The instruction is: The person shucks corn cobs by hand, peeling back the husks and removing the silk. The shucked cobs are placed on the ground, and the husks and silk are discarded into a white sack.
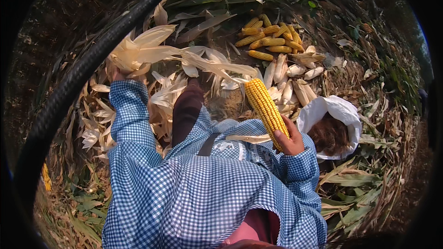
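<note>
My right hand (291,138) grips the lower end of a husked yellow corn cob (264,107), which tilts up to the left. At its upper end a thin strip of pale dry husk (214,65) reaches leftward to a bunch of dry corn husks (143,50). My left hand (118,75) is at the base of that bunch, its fingers mostly hidden by the husks. Beyond the cob lies a pile of husked yellow cobs (273,39), and nearer, a pile of corn ears in pale husks (285,79).
A white sack (309,112) with brown corn silk (328,135) in it stands open at the right. Loose dry husks (91,136) cover the ground at the left. Green and dry corn leaves (356,180) lie at the lower right. A dark curved strap or cable crosses the left side.
</note>
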`<state>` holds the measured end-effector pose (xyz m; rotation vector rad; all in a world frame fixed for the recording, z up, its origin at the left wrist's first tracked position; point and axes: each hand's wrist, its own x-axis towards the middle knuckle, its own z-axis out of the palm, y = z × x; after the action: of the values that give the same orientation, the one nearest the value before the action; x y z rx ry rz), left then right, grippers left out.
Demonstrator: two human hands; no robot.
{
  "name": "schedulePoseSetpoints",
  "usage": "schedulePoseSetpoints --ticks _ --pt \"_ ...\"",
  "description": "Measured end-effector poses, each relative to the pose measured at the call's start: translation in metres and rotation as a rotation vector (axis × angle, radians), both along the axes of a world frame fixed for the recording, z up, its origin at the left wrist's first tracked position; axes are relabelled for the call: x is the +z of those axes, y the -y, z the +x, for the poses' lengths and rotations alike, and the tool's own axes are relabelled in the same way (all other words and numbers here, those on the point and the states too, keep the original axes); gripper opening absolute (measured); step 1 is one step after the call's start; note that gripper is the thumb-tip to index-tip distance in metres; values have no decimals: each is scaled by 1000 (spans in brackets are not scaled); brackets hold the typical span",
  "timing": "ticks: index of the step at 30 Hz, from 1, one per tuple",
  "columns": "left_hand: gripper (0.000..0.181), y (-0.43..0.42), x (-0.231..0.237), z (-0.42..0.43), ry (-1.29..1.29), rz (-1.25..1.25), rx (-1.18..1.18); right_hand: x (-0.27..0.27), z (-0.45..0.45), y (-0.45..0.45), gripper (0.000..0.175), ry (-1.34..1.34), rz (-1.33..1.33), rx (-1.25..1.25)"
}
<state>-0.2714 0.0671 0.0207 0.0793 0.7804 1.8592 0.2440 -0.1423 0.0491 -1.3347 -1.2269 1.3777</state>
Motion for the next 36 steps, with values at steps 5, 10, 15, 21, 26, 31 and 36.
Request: schedulePoseSetpoints --ticks 5,10,15,21,26,31,36 --pt "79 73 -13 -148 -677 -715 619 -17 14 1 59 62 31 -202" --pt "59 101 -35 -103 -1164 -896 331 -17 -4 -5 62 118 53 -219" --pt "36 88 -16 89 -668 -209 -671 -6 -32 -10 67 422 126 -96" --pt "60 82 14 226 -268 -204 -1114 14 -51 -4 66 932 587 118" --pt "51 65 14 226 -145 -84 -1048 24 -56 3 63 913 630 196" --pt "64 68 14 225 -383 135 -1124 20 -50 4 62 696 447 203" --pt "28 65 18 238 -639 -131 -1083 16 -44 3 71 838 353 245"
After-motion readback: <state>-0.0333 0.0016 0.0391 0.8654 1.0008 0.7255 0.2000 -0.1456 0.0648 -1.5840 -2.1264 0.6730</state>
